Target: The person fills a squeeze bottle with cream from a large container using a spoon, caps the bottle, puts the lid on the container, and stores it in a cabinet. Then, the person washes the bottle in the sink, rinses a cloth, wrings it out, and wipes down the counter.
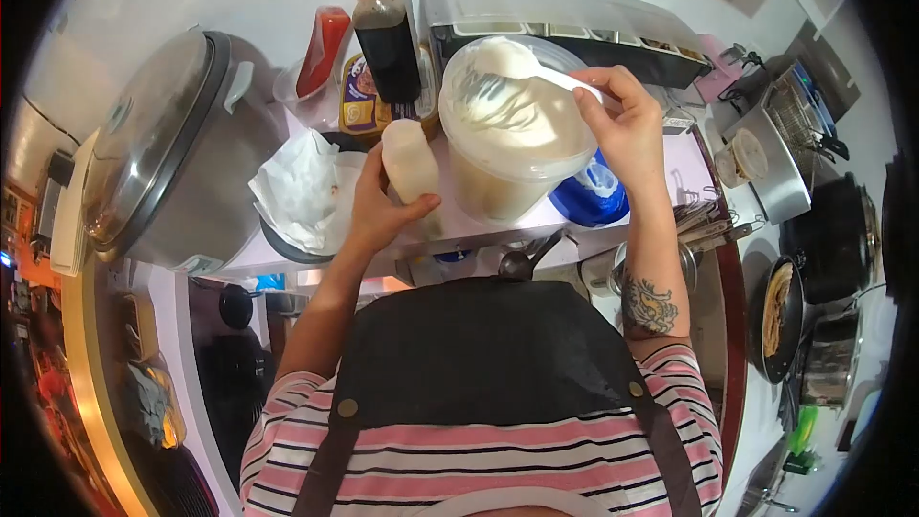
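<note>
My right hand (627, 115) grips the handle of a white spoon (555, 75), its bowl heaped with a thick white cream, above a large translucent tub (517, 168). Inside the tub lies more of this cream (522, 120), pulled into ridges. Just left of the tub, my left hand (378, 206) is wrapped round a whitish plastic bottle (410, 158); its top end shows no cap that I can make out. A blue lid (593, 193) smeared with white rests beside the tub, below my right wrist.
Behind stand a bottle of dark liquid (385, 48), a red squeeze bottle (324, 50) and a lidded ingredient case (565, 19). To the left are crumpled white paper (304, 190) and a big metal cooker (177, 134). Pans (777, 316) and a fryer basket (790, 110) are on the right.
</note>
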`<state>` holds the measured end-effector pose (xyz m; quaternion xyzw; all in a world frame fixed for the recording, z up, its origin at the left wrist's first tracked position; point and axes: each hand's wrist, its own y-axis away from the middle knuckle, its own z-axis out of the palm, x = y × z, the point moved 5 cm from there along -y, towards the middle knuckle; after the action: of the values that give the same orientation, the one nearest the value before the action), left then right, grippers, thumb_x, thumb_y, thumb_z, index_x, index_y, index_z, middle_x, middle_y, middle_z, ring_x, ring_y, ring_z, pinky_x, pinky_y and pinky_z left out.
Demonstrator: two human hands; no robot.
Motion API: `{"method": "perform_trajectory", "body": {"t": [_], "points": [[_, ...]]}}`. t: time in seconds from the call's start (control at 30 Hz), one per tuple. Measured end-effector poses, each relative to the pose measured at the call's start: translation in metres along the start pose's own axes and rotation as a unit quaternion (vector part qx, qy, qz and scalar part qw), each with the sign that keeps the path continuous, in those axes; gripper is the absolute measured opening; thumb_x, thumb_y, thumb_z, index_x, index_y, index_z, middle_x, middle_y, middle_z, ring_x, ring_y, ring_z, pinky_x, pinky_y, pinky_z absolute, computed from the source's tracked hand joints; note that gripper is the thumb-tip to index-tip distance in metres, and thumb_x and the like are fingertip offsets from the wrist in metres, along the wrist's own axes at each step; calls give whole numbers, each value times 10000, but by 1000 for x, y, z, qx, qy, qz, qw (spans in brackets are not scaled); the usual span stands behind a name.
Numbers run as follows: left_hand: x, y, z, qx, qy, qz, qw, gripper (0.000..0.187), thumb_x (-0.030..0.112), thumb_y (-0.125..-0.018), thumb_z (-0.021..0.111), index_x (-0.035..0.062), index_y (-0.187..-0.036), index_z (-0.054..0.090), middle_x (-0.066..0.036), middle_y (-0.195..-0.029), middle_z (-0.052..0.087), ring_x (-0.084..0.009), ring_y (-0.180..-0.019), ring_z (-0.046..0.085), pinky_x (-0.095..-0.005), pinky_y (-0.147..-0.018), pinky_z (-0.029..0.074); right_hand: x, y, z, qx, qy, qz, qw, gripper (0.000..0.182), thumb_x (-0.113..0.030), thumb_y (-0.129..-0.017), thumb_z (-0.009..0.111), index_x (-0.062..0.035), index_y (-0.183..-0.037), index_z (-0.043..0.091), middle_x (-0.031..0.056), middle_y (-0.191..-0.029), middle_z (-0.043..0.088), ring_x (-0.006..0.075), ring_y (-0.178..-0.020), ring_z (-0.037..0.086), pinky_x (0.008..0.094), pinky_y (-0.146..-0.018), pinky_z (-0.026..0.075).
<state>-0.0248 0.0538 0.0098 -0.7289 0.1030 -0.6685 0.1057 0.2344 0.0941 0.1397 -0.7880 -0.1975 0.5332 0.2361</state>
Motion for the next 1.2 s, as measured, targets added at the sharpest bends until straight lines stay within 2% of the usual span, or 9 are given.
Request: {"method": "perform_trajectory", "body": {"t": [0.27, 0.33, 0.67, 0.77, 0.87, 0.93, 0.97, 1.07, 1.2], "points": [[4, 2, 15, 17, -35, 13, 999, 867, 166, -566, 821, 16, -1256, 317, -117, -1135, 487, -207, -1057, 481, -337, -925, 387, 10, -1, 7, -26, 68, -7, 997, 127, -40, -742, 621, -20, -865, 644, 41, -762, 579, 88, -554, 483, 228, -500, 380], [3, 3, 19, 43, -65, 54, 996, 875, 174, -547, 835, 22, -1241, 324, -117, -1116, 500, -212, -1033, 500, -342, -896, 410, 11, 0, 6, -11, 60, -16, 998, 130, -45, -732, 630, -29, -860, 648, 37, -756, 582, 86, -529, 451, 230, -489, 365], [0, 3, 12, 31, -70, -7, 997, 866, 206, -533, 851, 29, -1217, 350, -101, -1097, 509, -206, -993, 515, -340, -848, 428, 12, 0, 4, -2, 43, 3, 999, 143, -50, -721, 649, -27, -862, 648, 36, -754, 577, 88, -553, 458, 231, -504, 372], [21, -3, 3, 30, -119, 42, 992, 860, 209, -532, 853, 36, -1217, 363, -90, -1099, 507, -200, -986, 515, -331, -835, 431, 9, -3, 0, -9, 54, 3, 998, 132, -46, -729, 645, -20, -858, 647, 26, -749, 568, 82, -575, 474, 224, -513, 379], [36, -1, 1, -40, -51, 32, 997, 863, 212, -523, 852, 23, -1219, 379, -92, -1100, 521, -195, -981, 529, -324, -846, 433, -3, -3, -1, 5, -28, 7, 1000, 115, -35, -756, 627, -7, -867, 625, 5, -744, 560, 54, -610, 481, 201, -524, 383], [54, -1, 3, -50, 107, 15, 993, 869, 217, -507, 849, 6, -1216, 394, -109, -1106, 537, -193, -982, 543, -324, -859, 433, -16, -1, 3, 7, -121, 8, 993, 97, -33, -787, 604, -8, -880, 593, -17, -745, 553, 27, -637, 479, 171, -533, 378], [62, -1, 5, -52, 157, 10, 986, 877, 222, -500, 845, -11, -1214, 393, -135, -1112, 545, -219, -1001, 551, -349, -873, 438, -26, 2, 7, -25, -155, 61, 986, 106, -39, -803, 593, -12, -898, 556, -20, -749, 552, 11, -622, 464, 156, -516, 365], [79, -6, 11, -68, 213, 61, 973, 889, 231, -496, 849, -8, -1218, 388, -145, -1122, 536, -253, -1030, 541, -378, -874, 445, -45, 10, 25, -98, -264, 131, 951, 117, -73, -846, 568, -31, -940, 513, 3, -752, 540, 45, -597, 471, 168, -472, 335], [103, -10, 23, -93, 208, 96, 969, 903, 235, -493, 851, -11, -1223, 381, -149, -1130, 529, -274, -1053, 531, -401, -884, 443, -62, 11, 40, -125, -291, 121, 941, 110, -74, -851, 551, -23, -937, 505, 0, -705, 518, 40, -592, 461, 175, -526, 377]]}}
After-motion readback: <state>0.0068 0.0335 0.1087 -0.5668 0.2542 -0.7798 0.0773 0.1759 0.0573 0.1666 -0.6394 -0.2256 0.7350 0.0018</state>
